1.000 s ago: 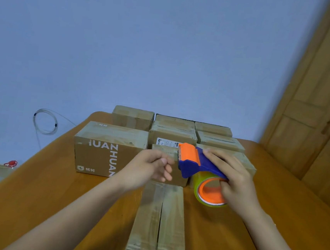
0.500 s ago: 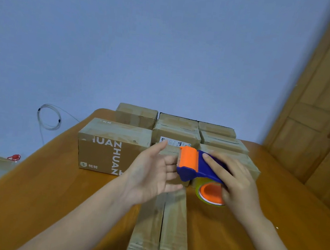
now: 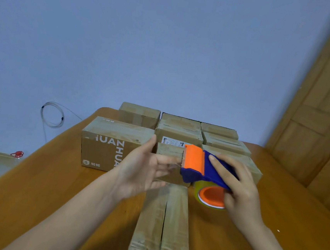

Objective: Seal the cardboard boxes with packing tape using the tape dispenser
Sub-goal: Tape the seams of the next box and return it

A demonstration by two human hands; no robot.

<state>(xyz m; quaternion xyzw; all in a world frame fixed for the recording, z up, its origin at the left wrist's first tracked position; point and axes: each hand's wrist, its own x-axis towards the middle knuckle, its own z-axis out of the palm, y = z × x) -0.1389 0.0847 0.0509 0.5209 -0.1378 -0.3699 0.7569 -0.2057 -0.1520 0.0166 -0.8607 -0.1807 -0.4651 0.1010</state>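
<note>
Right hand [image 3: 242, 190] fingers curl round the blue-and-orange tape dispenser [image 3: 202, 166], held above the long box [image 3: 162, 225] at six o'clock, while the left hand [image 3: 143, 169], fingers spread, probably reaches for the tape end.

A plain pale-blue wall [image 3: 168, 44] is filling most of the bkgd, evenly lit w/ soft light. A wooden panelled door [image 3: 321, 129] is standing at the right, and an orange-brown wooden table [image 3: 39, 183] is stretching across the lower part. A thin coiled cable [image 3: 52, 114] is hanging on the wall at left, w/ a small red cap [image 3: 17, 153] sitting low by the left edge.
</note>
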